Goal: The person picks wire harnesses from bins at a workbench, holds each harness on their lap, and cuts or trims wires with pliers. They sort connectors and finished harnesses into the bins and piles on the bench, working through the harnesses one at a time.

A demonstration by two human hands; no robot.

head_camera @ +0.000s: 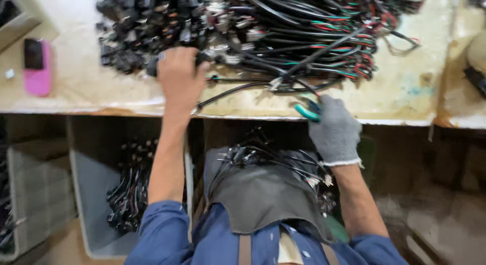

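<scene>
The person leans over a worn, cream-coloured workbench (405, 87) heaped with a tangled pile of black cables with red and green wires and black plugs (263, 27). The bare left hand (178, 75) is clenched on a black plug at the pile's near edge. The right hand (334, 128), in a grey knitted glove, grips a teal-handled tool (307, 112) just beside a trailing cable. A pink phone (37, 67) lies well apart at the bench's left end.
</scene>
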